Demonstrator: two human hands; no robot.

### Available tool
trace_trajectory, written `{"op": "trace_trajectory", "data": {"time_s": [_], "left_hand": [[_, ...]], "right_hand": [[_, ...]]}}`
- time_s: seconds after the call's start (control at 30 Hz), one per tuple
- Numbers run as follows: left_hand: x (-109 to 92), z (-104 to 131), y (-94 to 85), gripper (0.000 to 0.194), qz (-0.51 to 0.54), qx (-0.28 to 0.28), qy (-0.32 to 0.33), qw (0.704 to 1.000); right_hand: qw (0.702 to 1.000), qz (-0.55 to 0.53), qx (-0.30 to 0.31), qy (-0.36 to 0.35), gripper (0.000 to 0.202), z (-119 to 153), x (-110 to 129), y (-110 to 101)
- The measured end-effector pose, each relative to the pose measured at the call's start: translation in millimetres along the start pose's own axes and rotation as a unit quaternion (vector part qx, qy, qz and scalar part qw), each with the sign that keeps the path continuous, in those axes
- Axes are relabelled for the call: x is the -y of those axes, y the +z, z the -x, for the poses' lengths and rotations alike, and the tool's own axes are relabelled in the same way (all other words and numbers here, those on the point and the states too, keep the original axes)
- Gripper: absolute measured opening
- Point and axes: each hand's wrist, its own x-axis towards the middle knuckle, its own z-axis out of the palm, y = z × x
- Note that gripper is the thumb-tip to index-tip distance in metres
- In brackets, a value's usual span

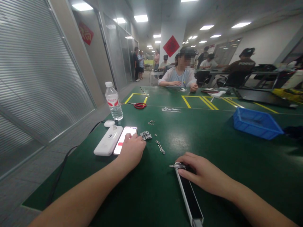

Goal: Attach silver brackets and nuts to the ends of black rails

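Observation:
My left hand (133, 147) is over the right edge of a lit phone (123, 138), its fingers curled in beside a small pile of grey metal brackets (145, 135). Whatever those fingertips pinch, if anything, is hidden. My right hand (199, 168) grips the far end of a long metal bar (189, 195) with a black face, which lies pointing toward me. At that end a small metal fitting (179, 165) with a screw sticking out to the left sits under my fingers. Several metal nuts (159, 146) lie in a line between my hands.
On the left stand a white power bank (108, 141), a white earbud case (109, 123) and a water bottle (113, 102). Farther back lie red-handled scissors (139, 105) and silvery strips (170, 109). A blue bin (257, 123) is at right; a person (180, 74) sits opposite.

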Motion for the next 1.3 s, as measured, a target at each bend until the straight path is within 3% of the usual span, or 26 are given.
{"op": "trace_trajectory", "data": {"time_s": [0.3,0.5,0.7,0.83,0.97,1.3], "left_hand": [[-15.5,6.7,6.2,0.019,0.02,-0.036,0.081,0.996],[-22.0,7.7,5.3,0.019,0.035,-0.04,0.113,0.992],[-33.4,11.1,6.9,0.022,0.208,-0.059,0.169,0.962],[-39.9,11.3,13.6,0.021,0.333,-0.054,0.175,0.925],[-42.4,9.4,20.2,0.021,0.392,-0.058,0.17,0.902],[-42.4,8.1,20.9,0.017,0.4,-0.077,0.138,0.903]], "right_hand": [[0.996,0.041,-0.044,0.067,0.024,-1.7,-4.3,3.5],[0.998,0.023,-0.029,0.048,0.024,-1.9,-9.5,0.1],[0.998,-0.06,-0.009,-0.012,0.033,-2.1,-28.8,-9.3],[0.998,-0.058,0.001,-0.012,0.021,-2.8,-35.3,-10.0],[0.999,-0.04,-0.011,-0.026,0.016,-4.5,-37.8,-7.0],[0.999,-0.025,-0.018,-0.024,0.013,-4.9,-36.0,-5.1]]}}
